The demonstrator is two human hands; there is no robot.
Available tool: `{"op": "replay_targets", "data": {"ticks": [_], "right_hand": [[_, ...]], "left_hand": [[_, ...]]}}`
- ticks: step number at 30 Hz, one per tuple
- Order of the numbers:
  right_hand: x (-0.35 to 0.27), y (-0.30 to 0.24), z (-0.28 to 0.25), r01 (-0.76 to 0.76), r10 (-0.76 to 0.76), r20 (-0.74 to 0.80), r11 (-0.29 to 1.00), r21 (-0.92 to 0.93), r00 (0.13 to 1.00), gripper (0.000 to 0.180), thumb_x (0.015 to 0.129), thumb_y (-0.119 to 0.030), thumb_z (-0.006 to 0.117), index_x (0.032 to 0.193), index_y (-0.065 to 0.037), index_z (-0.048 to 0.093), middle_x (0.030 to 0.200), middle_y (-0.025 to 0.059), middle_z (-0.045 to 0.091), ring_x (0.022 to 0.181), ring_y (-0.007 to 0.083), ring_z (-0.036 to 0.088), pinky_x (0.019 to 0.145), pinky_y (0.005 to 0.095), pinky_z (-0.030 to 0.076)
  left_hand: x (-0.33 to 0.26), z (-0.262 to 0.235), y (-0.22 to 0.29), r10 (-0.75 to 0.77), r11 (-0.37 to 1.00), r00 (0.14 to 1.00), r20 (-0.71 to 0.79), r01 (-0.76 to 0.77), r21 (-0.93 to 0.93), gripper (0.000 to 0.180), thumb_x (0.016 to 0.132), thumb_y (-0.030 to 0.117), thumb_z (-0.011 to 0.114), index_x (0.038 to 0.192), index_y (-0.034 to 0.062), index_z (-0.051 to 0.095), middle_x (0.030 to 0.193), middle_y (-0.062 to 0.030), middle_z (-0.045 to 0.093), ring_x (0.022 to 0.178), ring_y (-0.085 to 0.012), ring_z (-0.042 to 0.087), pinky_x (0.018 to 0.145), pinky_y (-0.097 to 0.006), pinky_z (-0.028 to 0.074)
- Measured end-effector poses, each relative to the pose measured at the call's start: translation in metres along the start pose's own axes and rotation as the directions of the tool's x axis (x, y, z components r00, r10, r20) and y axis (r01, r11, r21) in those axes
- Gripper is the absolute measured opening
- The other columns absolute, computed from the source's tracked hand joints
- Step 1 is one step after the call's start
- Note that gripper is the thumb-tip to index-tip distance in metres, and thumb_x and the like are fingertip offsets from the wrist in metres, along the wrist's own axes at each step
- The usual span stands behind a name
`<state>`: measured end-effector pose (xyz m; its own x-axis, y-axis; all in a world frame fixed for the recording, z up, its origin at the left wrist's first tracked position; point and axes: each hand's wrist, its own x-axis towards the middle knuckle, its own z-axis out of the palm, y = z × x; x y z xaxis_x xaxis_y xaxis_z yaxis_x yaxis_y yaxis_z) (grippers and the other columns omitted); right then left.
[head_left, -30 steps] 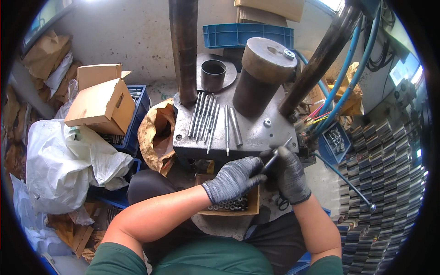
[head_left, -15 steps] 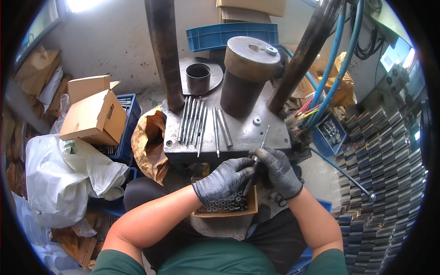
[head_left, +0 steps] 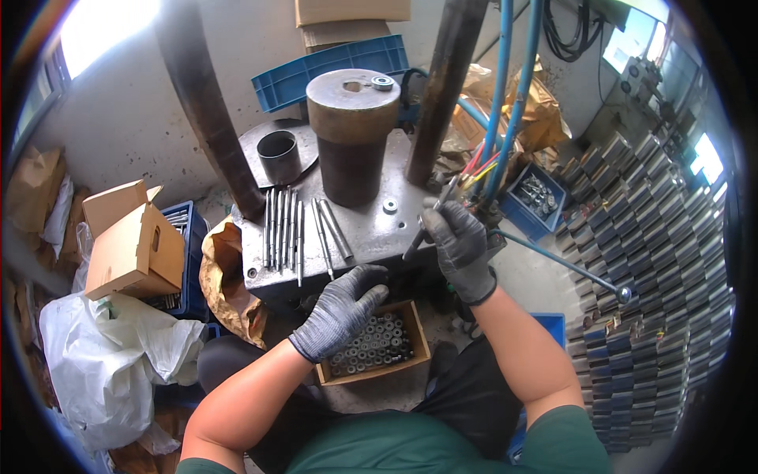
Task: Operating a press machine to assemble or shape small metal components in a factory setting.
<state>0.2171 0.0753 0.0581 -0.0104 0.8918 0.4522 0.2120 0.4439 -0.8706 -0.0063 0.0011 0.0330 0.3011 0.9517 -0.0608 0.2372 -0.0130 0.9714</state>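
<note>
My right hand [head_left: 464,257], in a grey work glove, is closed around a slim metal shaft [head_left: 413,245] and holds it tilted above the right front of the steel press table [head_left: 371,249]. My left hand [head_left: 339,312], gloved alike, is empty, with thumb and fingers apart, just in front of the table edge. Near its fingertips lie a thin shaft [head_left: 323,241] and a thicker rod [head_left: 337,231]. Several more shafts [head_left: 284,233] lie side by side to their left. A small ring-shaped bearing [head_left: 390,206] rests on the table behind the held shaft.
A thick steel cylinder [head_left: 351,138] with another bearing [head_left: 382,83] on top stands between two posts. Below my hands sits a cardboard box [head_left: 418,347] of bearings. A lever with a ball end [head_left: 624,295] juts out right, beside stacked metal parts [head_left: 639,300] and a blue bin [head_left: 530,217].
My hands have separated. The right carried the shaft up and over the table's right side; the left let go and drew back to the left. The view has shifted right.
</note>
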Motion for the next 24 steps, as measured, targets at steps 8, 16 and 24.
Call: {"op": "replay_targets", "data": {"ticks": [8, 16, 24], "right_hand": [[0.038, 0.041, -0.028, -0.110, 0.187, 0.167, 0.915, -0.389, 0.968, 0.034, 0.105, -0.032, 0.064, 0.120, -0.002, 0.071, 0.093, 0.0170, 0.075, 0.084, 0.0325, 0.074, 0.082, 0.0427, 0.057], [-0.051, 0.053, -0.161, -0.424, 0.442, 0.293, 0.897, -0.126, 0.848, 0.041, 0.109, -0.033, 0.062, 0.134, -0.001, 0.062, 0.110, 0.0063, 0.076, 0.096, 0.0142, 0.072, 0.085, 0.0296, 0.058], [-0.290, 0.148, -0.341, -0.798, 0.783, -0.352, 0.586, 0.142, 0.512, 0.038, 0.103, -0.045, 0.066, 0.114, -0.008, 0.065, 0.088, 0.0060, 0.073, 0.066, 0.0154, 0.071, 0.059, 0.0282, 0.059]], "left_hand": [[-0.003, 0.008, -0.014, 0.132, 0.696, 0.937, 0.325, -0.321, 0.643, 0.042, 0.099, 0.030, 0.071, 0.131, 0.0041, 0.066, 0.119, -0.0203, 0.068, 0.113, -0.0404, 0.066, 0.098, -0.048, 0.054], [-0.008, 0.009, -0.030, -0.100, 0.552, 0.809, 0.580, -0.440, 0.708, 0.049, 0.094, 0.037, 0.073, 0.130, 0.0055, 0.066, 0.109, -0.0227, 0.069, 0.102, -0.0417, 0.070, 0.093, -0.052, 0.055], [-0.013, -0.001, -0.066, 0.001, 0.469, 0.764, 0.645, -0.571, 0.674, 0.043, 0.095, 0.036, 0.072, 0.126, 0.0066, 0.069, 0.104, -0.0224, 0.069, 0.098, -0.0417, 0.070, 0.089, -0.053, 0.055]]}}
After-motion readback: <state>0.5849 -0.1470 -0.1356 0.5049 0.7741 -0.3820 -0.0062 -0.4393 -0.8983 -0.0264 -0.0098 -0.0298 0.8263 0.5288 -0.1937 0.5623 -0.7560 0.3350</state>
